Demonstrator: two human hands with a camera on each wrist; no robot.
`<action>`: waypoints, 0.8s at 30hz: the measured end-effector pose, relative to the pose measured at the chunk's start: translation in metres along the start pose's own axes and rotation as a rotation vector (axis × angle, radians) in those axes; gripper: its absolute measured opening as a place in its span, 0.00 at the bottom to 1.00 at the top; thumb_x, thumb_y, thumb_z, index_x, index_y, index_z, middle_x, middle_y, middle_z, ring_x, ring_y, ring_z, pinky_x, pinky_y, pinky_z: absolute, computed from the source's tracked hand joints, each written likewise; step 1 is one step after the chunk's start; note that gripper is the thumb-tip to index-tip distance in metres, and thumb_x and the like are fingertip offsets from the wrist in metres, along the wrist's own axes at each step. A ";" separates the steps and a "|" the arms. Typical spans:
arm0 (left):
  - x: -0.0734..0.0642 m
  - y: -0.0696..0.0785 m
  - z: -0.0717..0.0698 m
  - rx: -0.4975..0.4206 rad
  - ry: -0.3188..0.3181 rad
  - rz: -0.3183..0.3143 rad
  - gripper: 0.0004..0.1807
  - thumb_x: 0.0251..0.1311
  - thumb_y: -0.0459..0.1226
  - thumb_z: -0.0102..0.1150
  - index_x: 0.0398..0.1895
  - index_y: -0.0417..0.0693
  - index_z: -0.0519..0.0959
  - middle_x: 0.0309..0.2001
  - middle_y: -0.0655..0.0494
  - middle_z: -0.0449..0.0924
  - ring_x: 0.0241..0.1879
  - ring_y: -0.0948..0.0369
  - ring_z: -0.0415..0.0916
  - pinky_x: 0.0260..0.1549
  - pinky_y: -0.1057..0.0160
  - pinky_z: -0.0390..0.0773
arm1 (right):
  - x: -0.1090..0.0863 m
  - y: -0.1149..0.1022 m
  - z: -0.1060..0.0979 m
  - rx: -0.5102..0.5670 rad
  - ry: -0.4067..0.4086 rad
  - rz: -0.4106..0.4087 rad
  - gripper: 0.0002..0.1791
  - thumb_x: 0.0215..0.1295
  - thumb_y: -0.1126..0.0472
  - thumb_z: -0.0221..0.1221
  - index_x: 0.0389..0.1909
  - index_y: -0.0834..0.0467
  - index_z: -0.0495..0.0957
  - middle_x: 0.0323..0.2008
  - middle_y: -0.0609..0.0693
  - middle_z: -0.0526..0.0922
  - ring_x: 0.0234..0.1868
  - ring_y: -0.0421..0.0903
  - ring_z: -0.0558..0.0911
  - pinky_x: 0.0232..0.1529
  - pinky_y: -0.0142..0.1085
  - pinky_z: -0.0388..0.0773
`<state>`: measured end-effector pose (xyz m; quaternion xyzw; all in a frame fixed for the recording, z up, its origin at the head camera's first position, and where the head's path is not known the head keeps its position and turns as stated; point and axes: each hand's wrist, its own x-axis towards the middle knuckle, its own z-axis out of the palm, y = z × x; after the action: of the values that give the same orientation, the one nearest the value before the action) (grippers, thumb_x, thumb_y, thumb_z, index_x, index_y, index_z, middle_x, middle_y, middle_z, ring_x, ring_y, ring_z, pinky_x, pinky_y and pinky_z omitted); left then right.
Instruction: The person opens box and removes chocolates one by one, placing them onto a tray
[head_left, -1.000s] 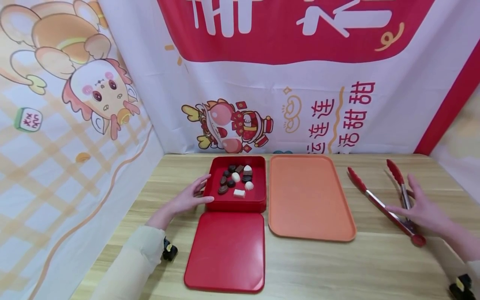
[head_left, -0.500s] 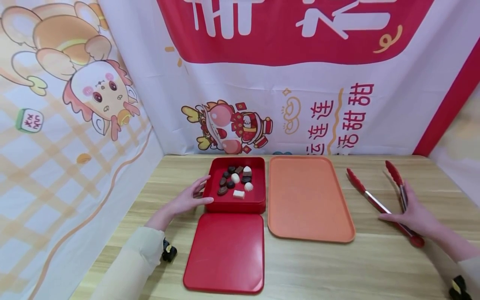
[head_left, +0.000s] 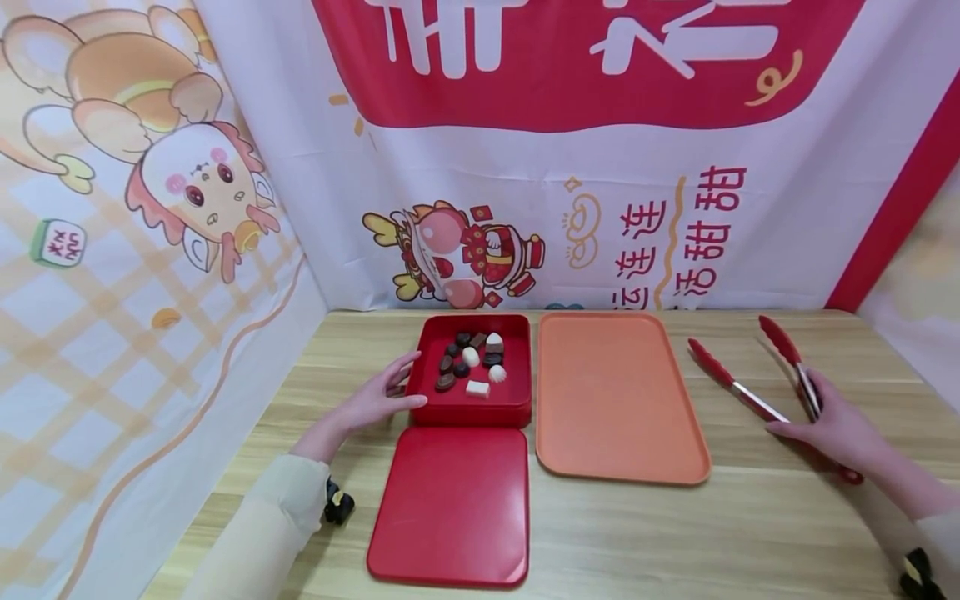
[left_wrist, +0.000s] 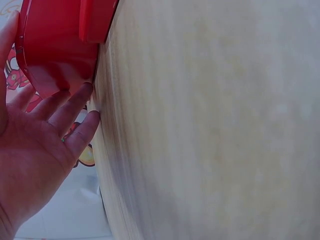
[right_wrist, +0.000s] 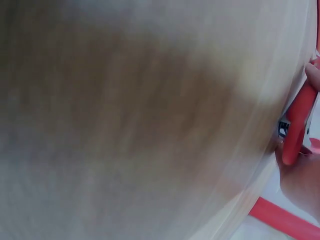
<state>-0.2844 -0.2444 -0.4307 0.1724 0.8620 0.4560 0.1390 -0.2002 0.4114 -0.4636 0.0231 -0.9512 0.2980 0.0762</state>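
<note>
My left hand (head_left: 375, 400) rests against the left side of a red square box (head_left: 468, 416), thumb at the near corner and fingers spread along the wall. In the left wrist view those fingers (left_wrist: 75, 107) are mostly straight against the box's side. Inside lie several dark, brown and white chocolates (head_left: 470, 357). On the right, my right hand (head_left: 840, 425) grips a pair of red-tipped metal tongs (head_left: 757, 402), their arms spread wide and tips pointing to the back. The right wrist view catches the tongs' red handle (right_wrist: 302, 107) between thumb and fingers.
A red lid (head_left: 450, 508) lies in front of the box. Right of the box is an orange tray (head_left: 615, 400), between it and the tongs. Behind the wooden table (head_left: 637, 542) hangs a printed cloth (head_left: 480, 158), with another on the left.
My right hand has closed around the tongs, which have shifted and turned slightly, their tips moving left. The left hand, box, lid and tray stay in place.
</note>
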 end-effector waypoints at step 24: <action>0.001 -0.001 0.001 -0.034 0.006 -0.008 0.46 0.62 0.43 0.65 0.78 0.52 0.49 0.75 0.41 0.48 0.73 0.44 0.47 0.66 0.44 0.56 | 0.015 -0.022 -0.025 0.068 0.139 -0.021 0.37 0.57 0.57 0.70 0.61 0.68 0.62 0.47 0.78 0.75 0.41 0.51 0.81 0.28 0.38 0.66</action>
<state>-0.2848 -0.2437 -0.4320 0.1650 0.8553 0.4704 0.1410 -0.2097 0.4080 -0.4282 0.0152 -0.9326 0.3304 0.1444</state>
